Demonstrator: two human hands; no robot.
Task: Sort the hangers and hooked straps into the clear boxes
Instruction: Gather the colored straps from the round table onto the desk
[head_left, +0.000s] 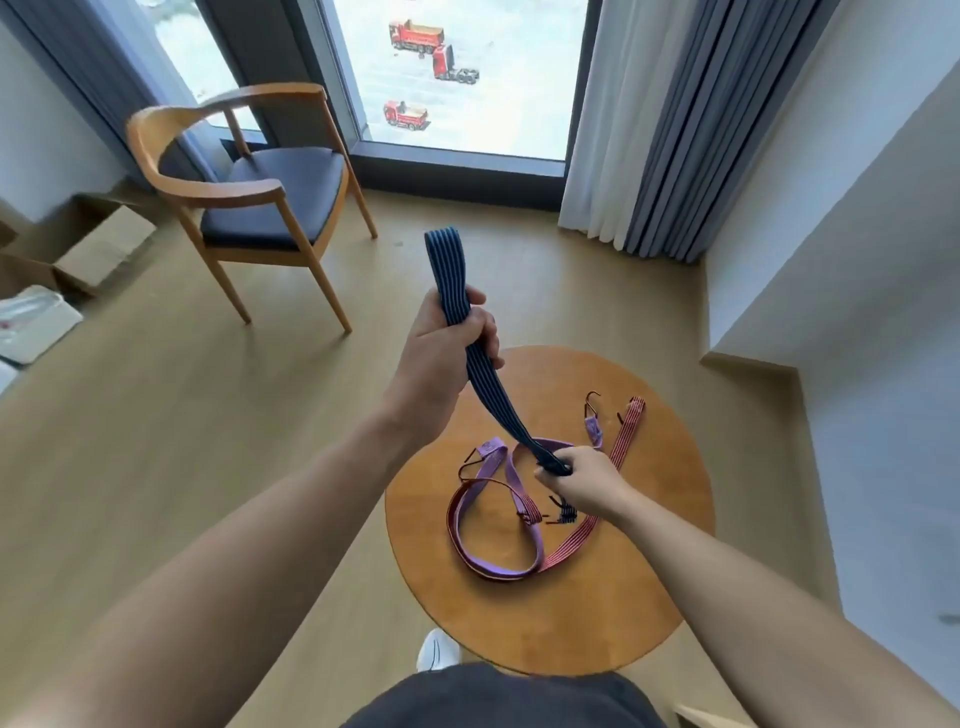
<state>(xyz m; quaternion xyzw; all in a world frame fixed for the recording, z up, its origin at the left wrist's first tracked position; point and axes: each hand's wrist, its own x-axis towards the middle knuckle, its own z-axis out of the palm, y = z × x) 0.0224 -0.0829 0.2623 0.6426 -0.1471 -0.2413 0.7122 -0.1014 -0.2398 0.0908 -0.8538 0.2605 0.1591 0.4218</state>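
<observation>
Room first: no clear boxes in view anywhere, and no hangers either, so nothing shows as sorted yet. Judging from that, you're early in the job.

Round table (613, 613) holds the remaining work: 2 straps lying loose on it and crossing each other. Purple strap (511, 475) loops across the left half, with a hook at each end. Red strap (621, 441) runs from the far right edge down toward the near side and curls round under the purple one; its hook ends are small, hard to read.

Blue strap (480, 374) is the 1 in hand, doubled over, lifted off the table, fold end sticking up past your left fist. Left hand (441, 364) is closed round the doubled upper part. Right hand (587, 480) is closed round the lower end just above the table, dark hooks (563, 512) poking out beneath it.

Left to do, as I read it: box the blue, then purple, then red. Hangers: can't tell where they are.
</observation>
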